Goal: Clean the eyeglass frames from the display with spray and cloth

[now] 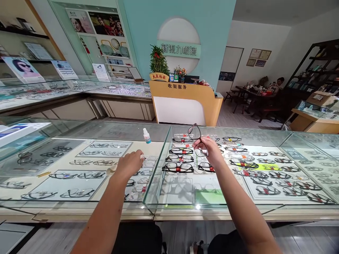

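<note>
My right hand holds a pair of dark-framed glasses up over the glass counter, with the lenses tilted upright. Over the counter's left part is my left hand, its fingers curled together around a small whitish item, perhaps a cap. A small white bottle with a blue-green label stands on the glass just beyond my left hand. Its top looks white and narrow. Rows of glasses lie inside the case under my right hand.
The glass display counter spans the view, with several glasses inside. A white box lies at its left. Beyond stands a wooden cashier desk with a plant. A person sits at a table in the back right.
</note>
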The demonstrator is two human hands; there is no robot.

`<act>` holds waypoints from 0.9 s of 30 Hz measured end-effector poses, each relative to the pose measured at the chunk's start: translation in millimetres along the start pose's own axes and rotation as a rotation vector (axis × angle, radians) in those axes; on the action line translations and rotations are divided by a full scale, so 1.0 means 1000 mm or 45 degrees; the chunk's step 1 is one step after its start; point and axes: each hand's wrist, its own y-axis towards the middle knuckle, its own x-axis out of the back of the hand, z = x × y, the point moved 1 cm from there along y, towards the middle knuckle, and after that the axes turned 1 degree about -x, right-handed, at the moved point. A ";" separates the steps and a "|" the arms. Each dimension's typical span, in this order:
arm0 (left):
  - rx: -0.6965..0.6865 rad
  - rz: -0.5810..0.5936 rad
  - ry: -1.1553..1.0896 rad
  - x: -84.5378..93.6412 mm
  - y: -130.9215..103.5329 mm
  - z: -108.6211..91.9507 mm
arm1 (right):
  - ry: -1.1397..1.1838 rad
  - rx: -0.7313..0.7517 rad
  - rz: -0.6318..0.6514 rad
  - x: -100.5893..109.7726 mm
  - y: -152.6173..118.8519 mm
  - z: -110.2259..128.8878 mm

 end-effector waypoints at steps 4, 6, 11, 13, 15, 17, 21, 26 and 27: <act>0.045 0.025 0.047 0.001 -0.013 0.004 | -0.051 -0.013 0.071 -0.003 -0.003 0.001; -0.019 -0.032 0.053 0.011 -0.020 -0.012 | -0.055 -0.018 0.097 -0.005 -0.005 0.003; -0.668 -0.240 -0.412 0.046 -0.036 -0.096 | -0.193 -0.132 0.288 -0.005 -0.002 0.025; -0.842 -0.281 -0.526 0.056 -0.036 -0.128 | -0.294 -0.166 0.398 -0.004 0.002 0.043; -0.966 -0.331 -0.582 0.062 -0.034 -0.150 | -0.388 -0.179 0.481 -0.003 0.007 0.065; -1.060 -0.414 -0.617 0.068 -0.028 -0.163 | -0.453 -0.192 0.519 -0.002 0.012 0.086; -1.199 -0.582 -0.642 0.081 -0.017 -0.178 | -0.490 -0.230 0.543 -0.001 0.020 0.119; -1.304 -0.823 -0.583 0.100 -0.007 -0.192 | -0.811 -0.037 0.545 0.004 0.026 0.157; -1.302 -0.900 -0.584 0.103 -0.005 -0.194 | -0.891 0.053 0.472 0.005 0.025 0.164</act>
